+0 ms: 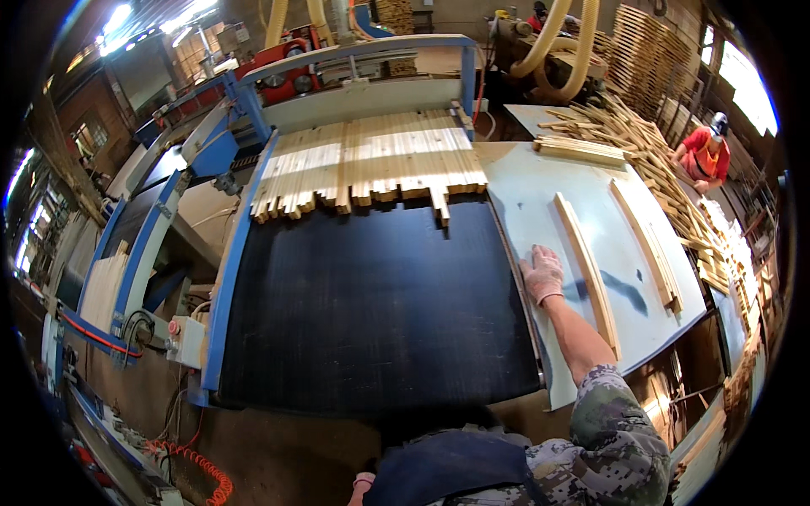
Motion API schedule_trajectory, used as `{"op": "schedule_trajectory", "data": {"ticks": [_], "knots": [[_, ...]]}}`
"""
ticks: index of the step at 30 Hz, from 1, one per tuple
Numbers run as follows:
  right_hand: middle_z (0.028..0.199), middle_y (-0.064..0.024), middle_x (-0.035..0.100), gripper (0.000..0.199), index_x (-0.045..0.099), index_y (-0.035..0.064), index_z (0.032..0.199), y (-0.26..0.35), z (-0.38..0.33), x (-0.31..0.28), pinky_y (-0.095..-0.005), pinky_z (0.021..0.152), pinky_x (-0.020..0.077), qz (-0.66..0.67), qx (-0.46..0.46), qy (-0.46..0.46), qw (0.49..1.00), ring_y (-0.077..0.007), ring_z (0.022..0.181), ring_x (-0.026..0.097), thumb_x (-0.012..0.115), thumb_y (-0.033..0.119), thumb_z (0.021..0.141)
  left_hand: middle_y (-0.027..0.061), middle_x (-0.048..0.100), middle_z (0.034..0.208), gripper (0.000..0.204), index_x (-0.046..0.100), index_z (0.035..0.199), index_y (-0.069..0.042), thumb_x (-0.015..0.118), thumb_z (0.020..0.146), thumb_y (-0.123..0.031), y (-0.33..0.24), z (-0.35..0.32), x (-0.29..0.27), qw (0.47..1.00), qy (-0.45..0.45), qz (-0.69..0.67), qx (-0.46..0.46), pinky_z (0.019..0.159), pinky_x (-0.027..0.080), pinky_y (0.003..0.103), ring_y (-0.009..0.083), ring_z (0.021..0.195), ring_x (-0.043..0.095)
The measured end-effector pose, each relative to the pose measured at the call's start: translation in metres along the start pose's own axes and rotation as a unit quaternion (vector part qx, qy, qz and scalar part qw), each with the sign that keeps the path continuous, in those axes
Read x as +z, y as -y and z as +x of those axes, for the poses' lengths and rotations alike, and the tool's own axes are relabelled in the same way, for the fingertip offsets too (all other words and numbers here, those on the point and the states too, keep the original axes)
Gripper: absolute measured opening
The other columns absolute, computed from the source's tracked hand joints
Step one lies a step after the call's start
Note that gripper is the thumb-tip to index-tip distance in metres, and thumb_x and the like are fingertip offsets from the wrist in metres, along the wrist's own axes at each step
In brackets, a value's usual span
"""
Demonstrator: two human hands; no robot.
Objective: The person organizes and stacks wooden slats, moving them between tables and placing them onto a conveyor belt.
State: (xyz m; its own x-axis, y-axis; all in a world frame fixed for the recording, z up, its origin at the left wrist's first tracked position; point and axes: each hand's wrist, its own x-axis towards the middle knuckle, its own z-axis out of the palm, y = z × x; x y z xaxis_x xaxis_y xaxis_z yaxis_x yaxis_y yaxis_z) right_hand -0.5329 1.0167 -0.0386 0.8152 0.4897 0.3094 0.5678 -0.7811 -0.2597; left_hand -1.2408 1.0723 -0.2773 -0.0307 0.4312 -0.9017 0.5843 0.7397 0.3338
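My right hand (544, 273), in a pale glove, rests on the light blue-grey tabletop (523, 181) beside the black conveyor belt (380, 304). Its fingers are spread and hold nothing. Just right of it lies a long wooden strip (586, 274), apart from the hand. Farther right, more wooden strips (646, 240) lie side by side. At the belt's far end, many strips form a packed row (371, 160) with uneven near ends, one sticking out toward me. Only a bit of my gloved left hand (363, 484) shows at the lower edge, low by my body; its fingers are hidden.
A blue frame (354, 57) spans the belt's far end. A control box (184, 341) with a red button stands at the belt's left. Loose strips are heaped (650, 160) at the far right, near a person in red (707, 153). A coiled orange hose (207, 468) hangs lower left.
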Motion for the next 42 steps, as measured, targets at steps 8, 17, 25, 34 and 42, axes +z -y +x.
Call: {"op": "schedule_trajectory", "data": {"ticks": [8, 17, 25, 34, 42], "knots": [[0.124, -0.0200, 0.069, 0.045, 0.064, 0.0050, 0.136, 0.028, 0.016, 0.028, -0.0506, 0.101, 0.0502, -0.019, 0.009, -0.030, 0.999, -0.0406, 0.117, 0.064, 0.064, 0.023, 0.094, 0.0121, 0.070, 0.128, 0.052, 0.067, 0.136, -0.005, 0.057, 0.103, -0.043, -0.008, 0.017, -0.027, 1.000, -0.007, -0.011, -0.006, 0.103, 0.050, 0.042, 0.0250, 0.120, 0.062], [0.116, -0.0257, 0.071, 0.045, 0.057, 0.0091, 0.147, 0.157, 0.096, 0.073, -0.0496, 0.096, 0.0525, 0.178, -0.056, 0.079, 0.979, -0.0433, 0.110, 0.067, 0.054, 0.029, 0.106, 0.0122, 0.069, 0.130, 0.052, 0.067, 0.137, -0.006, 0.057, 0.103, -0.044, -0.027, 0.004, -0.024, 0.999, -0.031, -0.005, -0.018, 0.104, 0.049, 0.041, 0.0245, 0.123, 0.062], [0.154, -0.0255, 0.051, 0.040, 0.061, 0.0041, 0.142, 0.165, 0.196, 0.142, -0.0425, 0.112, 0.0494, 0.023, -0.227, 0.125, 0.966, -0.0388, 0.134, 0.059, 0.049, 0.018, 0.106, 0.0123, 0.069, 0.132, 0.053, 0.067, 0.138, -0.006, 0.057, 0.103, -0.045, -0.074, -0.015, 0.020, 0.999, -0.027, -0.011, -0.035, 0.105, 0.049, 0.040, 0.0241, 0.125, 0.062], [0.154, -0.0336, 0.046, 0.080, 0.036, 0.0076, 0.164, 0.231, 0.217, 0.088, -0.0493, 0.114, 0.0458, 0.206, 0.078, 0.186, 0.957, -0.0452, 0.131, 0.059, 0.052, 0.053, 0.101, 0.0124, 0.069, 0.134, 0.054, 0.067, 0.139, -0.006, 0.057, 0.104, -0.045, -0.102, -0.033, 0.043, 0.998, -0.026, -0.006, -0.052, 0.107, 0.048, 0.039, 0.0235, 0.127, 0.061], [0.154, -0.0282, 0.050, 0.090, 0.031, 0.0045, 0.165, 0.215, 0.196, 0.097, -0.0458, 0.117, 0.0434, 0.264, 0.020, 0.222, 0.938, -0.0438, 0.138, 0.054, 0.061, 0.054, 0.097, 0.0125, 0.069, 0.136, 0.054, 0.067, 0.140, -0.007, 0.057, 0.104, -0.046, -0.108, -0.034, 0.045, 0.999, -0.018, 0.016, -0.042, 0.108, 0.047, 0.039, 0.0231, 0.129, 0.061]]}}
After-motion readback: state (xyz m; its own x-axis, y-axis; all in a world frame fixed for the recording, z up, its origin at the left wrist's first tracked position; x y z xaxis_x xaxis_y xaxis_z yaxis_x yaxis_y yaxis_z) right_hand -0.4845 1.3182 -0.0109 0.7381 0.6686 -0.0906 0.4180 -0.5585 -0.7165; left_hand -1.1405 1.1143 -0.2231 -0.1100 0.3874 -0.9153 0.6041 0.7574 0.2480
